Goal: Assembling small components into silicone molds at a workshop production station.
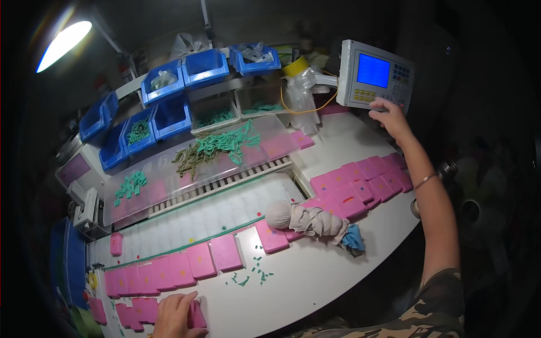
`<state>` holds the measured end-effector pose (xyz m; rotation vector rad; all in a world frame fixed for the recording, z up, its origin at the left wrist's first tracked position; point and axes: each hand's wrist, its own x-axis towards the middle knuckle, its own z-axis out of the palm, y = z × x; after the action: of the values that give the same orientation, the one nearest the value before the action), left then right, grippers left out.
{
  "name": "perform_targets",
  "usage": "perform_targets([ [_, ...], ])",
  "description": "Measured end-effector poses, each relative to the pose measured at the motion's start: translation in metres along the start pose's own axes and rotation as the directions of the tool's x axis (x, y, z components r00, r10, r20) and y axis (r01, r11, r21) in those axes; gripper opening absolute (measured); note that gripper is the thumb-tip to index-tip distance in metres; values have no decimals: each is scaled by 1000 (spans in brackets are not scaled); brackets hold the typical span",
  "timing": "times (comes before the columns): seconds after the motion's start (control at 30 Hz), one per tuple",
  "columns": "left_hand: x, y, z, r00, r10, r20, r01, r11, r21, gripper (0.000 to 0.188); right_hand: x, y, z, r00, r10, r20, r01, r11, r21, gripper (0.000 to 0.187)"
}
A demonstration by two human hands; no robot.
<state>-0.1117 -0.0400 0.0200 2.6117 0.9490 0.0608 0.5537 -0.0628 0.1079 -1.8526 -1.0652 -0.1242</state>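
Note:
At the bottom edge, my left hand [172, 316] is closed round the end of a row of pink rectangular blocks, with the last pink block [196, 316] between thumb and fingers. My right hand [391, 119] is raised at the far right, fingers apart and holding nothing. Its fingertips are at the lower keys of a white control panel [348, 79] with a lit blue screen. Whether they touch the keys I cannot tell. A longer row of pink blocks [163, 273] lies beyond my left hand, along a white conveyor belt [186, 219].
A wrapped grey cloth bundle [318, 221] with a blue end lies across pink blocks. More pink blocks [349, 188] cover the right of the white table [315, 270]. Green scraps [262, 273] lie nearby. Behind, a clear cover [160, 169] bears green and brown pieces below blue bins [205, 65].

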Motion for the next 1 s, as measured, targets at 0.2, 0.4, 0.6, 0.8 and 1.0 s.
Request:
perform_targets([
  [0.2,28,36,-5,950,230,-212,-244,969,-43,87,-133,-104,74,762,-196,617,-88,913,398,35],
  [0.4,86,77,5,777,403,-483,-572,772,-276,80,-259,-157,120,278,-355,893,-615,648,449,54],
  [0.6,88,73,21,798,356,-486,-530,798,-287,90,-282,-170,135,400,-271,876,-759,438,482,49],
  [0.8,91,79,33,898,91,-431,-355,730,-584,101,-286,-181,142,641,-538,547,91,761,642,53],
  [1.0,88,65,25,964,174,-203,-267,589,-762,96,-266,-187,128,445,-673,591,185,715,674,58],
])
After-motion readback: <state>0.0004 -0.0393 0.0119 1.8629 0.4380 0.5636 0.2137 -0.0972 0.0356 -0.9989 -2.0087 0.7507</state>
